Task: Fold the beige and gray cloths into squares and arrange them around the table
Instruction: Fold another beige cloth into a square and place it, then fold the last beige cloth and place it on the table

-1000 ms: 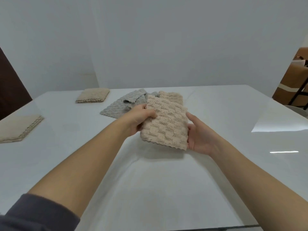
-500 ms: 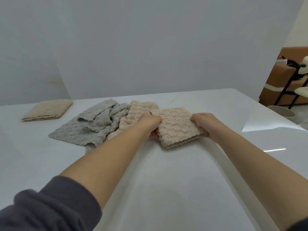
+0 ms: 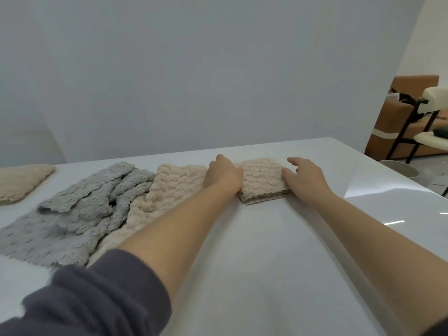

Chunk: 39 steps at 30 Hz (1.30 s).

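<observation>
Folded beige square point(image 3: 263, 180) lies at the far side of the table point(image 3: 266, 263).
A rumpled gray cloth point(image 3: 80, 214) touches a loose beige cloth point(image 3: 174, 187). All look light, soft and floppy, best pinched at the corners. The right hand point(image 3: 303, 177) touches the square with relaxed fingers; the left hand point(image 3: 224, 174) rests at its left edge, grip unclear.

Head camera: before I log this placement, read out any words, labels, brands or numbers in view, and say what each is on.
No readable text in this view.
Folded beige cloth, gray cloth, unfolded beige cloth: no tag or label shows.
White table: no marking.
Brown boxy object at far right: a plain pale band, no print that can be made out.
</observation>
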Each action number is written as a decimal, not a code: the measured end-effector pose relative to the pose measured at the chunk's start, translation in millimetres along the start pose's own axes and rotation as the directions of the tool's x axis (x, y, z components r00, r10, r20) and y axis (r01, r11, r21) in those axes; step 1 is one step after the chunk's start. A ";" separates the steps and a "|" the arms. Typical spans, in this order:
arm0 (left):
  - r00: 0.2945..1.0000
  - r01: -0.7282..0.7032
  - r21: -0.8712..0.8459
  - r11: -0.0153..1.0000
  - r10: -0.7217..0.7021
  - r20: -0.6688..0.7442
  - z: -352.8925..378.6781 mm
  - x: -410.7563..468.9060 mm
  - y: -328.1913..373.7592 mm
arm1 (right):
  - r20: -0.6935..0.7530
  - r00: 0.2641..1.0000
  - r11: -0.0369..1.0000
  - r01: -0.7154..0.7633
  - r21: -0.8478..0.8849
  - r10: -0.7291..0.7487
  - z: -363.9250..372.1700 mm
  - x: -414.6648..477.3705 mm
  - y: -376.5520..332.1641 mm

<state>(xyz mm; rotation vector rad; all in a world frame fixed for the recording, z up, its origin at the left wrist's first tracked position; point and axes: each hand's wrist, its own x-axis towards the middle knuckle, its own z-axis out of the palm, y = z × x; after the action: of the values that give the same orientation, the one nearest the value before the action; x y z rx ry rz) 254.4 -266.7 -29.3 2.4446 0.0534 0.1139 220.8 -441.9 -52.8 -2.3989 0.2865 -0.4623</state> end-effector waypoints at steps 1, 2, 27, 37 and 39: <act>0.996 -0.088 0.111 0.990 0.090 -0.012 -0.6 -7.8 -1.7 | 0.023 0.999 0.998 0.035 -0.044 -0.034 -2.9 -2.8 2.4; 0.979 -0.202 0.197 0.959 0.205 0.007 -0.3 -16.6 -4.8 | 0.063 0.995 0.994 0.082 -0.070 -0.078 -6.8 -7.0 3.4; 0.860 -0.490 0.412 0.768 0.348 0.374 62.7 52.8 11.6 | 0.497 0.848 0.787 0.431 -0.442 -0.185 5.0 67.7 25.2; 0.851 -0.526 0.524 0.670 0.418 0.319 5.5 0.8 -18.7 | 0.506 0.828 0.779 0.476 -0.408 -0.241 4.5 27.9 -23.3; 0.847 -0.526 0.566 0.634 0.451 0.281 -22.0 -18.2 -43.7 | 0.534 0.795 0.789 0.513 -0.338 -0.288 10.0 8.2 -44.1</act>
<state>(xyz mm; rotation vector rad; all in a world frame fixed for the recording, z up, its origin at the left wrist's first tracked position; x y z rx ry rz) 233.8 -220.4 -41.6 3.0694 -0.7632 0.2272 235.9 -405.6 -29.1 -2.9686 -0.4093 0.0184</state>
